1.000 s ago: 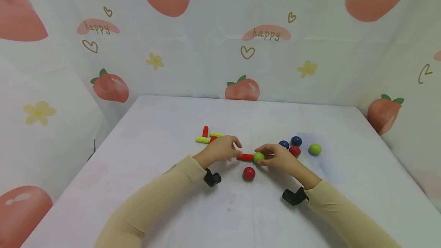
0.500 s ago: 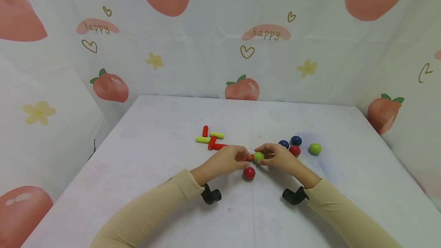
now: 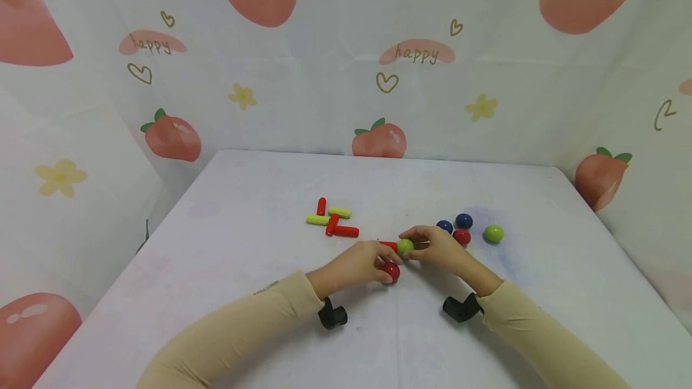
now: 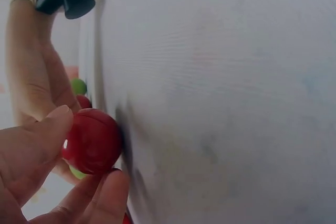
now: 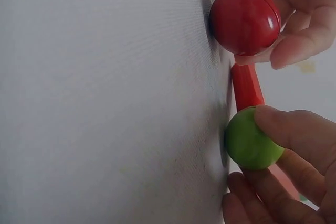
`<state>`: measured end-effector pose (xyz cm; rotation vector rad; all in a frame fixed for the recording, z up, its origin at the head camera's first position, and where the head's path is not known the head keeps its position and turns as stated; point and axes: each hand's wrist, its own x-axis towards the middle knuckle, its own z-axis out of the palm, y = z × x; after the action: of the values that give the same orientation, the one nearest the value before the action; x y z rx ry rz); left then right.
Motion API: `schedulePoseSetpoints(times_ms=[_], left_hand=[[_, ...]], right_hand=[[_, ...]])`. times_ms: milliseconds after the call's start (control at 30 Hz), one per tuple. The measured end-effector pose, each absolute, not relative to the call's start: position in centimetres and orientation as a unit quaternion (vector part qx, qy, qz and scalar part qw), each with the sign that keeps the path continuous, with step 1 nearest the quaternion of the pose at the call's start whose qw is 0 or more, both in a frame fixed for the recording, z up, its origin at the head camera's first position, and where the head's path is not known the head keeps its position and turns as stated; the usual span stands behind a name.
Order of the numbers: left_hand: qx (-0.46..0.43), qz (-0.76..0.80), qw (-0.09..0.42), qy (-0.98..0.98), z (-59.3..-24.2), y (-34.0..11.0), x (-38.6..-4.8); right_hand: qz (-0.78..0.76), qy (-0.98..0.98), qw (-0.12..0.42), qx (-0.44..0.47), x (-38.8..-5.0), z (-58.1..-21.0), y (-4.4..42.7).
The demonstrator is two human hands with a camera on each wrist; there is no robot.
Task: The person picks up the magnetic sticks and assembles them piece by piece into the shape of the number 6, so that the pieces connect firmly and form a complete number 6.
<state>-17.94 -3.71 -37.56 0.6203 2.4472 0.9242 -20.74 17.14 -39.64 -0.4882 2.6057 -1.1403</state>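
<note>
Thumb and fingers of my left hand (image 3: 359, 264) close round a red ball (image 3: 391, 272) on the white table; the left wrist view shows this red ball (image 4: 93, 141) between thumb and fingertips. My right hand (image 3: 440, 248) pinches a green ball (image 3: 405, 247), which the right wrist view shows as a green ball (image 5: 253, 140) under the thumb. Against the green ball's left side lies a short red stick (image 3: 387, 244), partly hidden by the left hand in the head view.
Left and behind, several red and yellow sticks lie grouped, among them a red stick (image 3: 346, 231) and a yellow stick (image 3: 318, 220). Beyond the right hand are a blue ball (image 3: 464, 221), another blue ball (image 3: 444, 227), a red ball (image 3: 462, 237) and a green ball (image 3: 494, 233).
My left hand has come away from the group of sticks, moving right and toward me, and now holds the red ball. The right hand stays on the green ball.
</note>
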Motion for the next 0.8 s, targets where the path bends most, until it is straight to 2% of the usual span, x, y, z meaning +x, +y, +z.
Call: schedulePoseSetpoints(times_ms=[467, 800], left_hand=[[0.222, 0.328, 0.213, 0.893, -38.0, -3.8, -18.1], [0.193, 0.369, 0.183, 0.89, -37.1, -5.6, -19.0]], right_hand=[[-0.392, 0.896, 0.127, -0.163, -20.7, -39.6, 17.1], [-0.392, 0.898, 0.128, -0.153, -20.8, -39.8, 17.1]])
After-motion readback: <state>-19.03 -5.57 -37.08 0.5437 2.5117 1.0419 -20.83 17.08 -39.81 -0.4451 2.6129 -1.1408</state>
